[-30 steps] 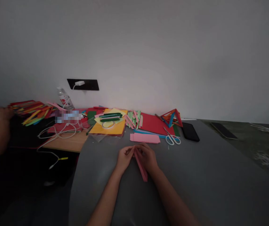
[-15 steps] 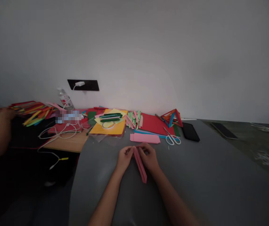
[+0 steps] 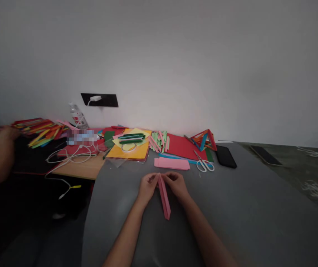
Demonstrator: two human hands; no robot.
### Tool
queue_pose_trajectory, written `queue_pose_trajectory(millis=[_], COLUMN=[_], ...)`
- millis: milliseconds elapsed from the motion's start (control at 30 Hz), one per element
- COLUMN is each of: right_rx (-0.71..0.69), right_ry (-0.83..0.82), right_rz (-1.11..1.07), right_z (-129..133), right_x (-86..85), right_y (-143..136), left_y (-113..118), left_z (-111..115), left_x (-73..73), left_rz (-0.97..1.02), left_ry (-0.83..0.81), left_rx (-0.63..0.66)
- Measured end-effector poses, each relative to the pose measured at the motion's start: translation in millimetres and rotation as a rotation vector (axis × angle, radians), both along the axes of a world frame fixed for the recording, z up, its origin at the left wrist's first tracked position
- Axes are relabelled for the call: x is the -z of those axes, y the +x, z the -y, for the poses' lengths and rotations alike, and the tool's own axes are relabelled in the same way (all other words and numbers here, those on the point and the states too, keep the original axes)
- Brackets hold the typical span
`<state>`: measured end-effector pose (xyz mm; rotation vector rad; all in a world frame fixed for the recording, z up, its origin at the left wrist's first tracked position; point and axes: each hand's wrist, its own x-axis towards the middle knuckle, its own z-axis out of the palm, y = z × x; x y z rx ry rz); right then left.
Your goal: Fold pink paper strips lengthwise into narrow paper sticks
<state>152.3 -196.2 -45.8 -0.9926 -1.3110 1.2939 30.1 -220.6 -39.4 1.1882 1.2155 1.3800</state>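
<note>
Between my hands is a long folded strip of pink paper [image 3: 164,200], creased lengthwise, its lower end pointing toward me. My left hand [image 3: 148,186] pinches its far end from the left. On the other side my right hand [image 3: 176,183] is closed with its fingertips at the same end. Fingers hide part of that tip. Just beyond lies a flat stack of pink paper [image 3: 172,163]. White-handled scissors [image 3: 205,165] rest to the right of the stack.
Behind are red sheets [image 3: 185,146], yellow sheets [image 3: 128,151], green and pink strips [image 3: 160,141] and a folded-paper frame [image 3: 205,140]. A black phone [image 3: 225,156] lies right. On the left are a white cable [image 3: 69,159], a bottle [image 3: 78,116] and another person's arm [image 3: 1,155].
The near end of the pink strip has swung slightly left and toward me. My right hand's fingers have straightened a little; both hands stay at the far end.
</note>
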Motion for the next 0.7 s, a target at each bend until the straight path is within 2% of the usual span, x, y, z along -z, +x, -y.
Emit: queue_pose_trajectory(millis=[167, 533, 700], right_rx=[-0.024, -0.015, -0.027], right_ry=[0.016, 0.064, 0.064], right_rz=[0.01, 0.074, 0.049], right_z=[-0.1, 2.7, 1.7], right_x=[-2.1, -2.2, -2.5], right_y=[-0.3, -1.1, -0.7], left_y=[-0.8, -0.4, -1.9], left_z=[0.2, -1.0, -0.5], left_x=[-1.3, 0.5, 0.6], left_rz=[0.0, -0.014, -0.02], left_ry=[-0.003, 0.036, 0.029], left_rx=[-0.002, -0.107, -0.054])
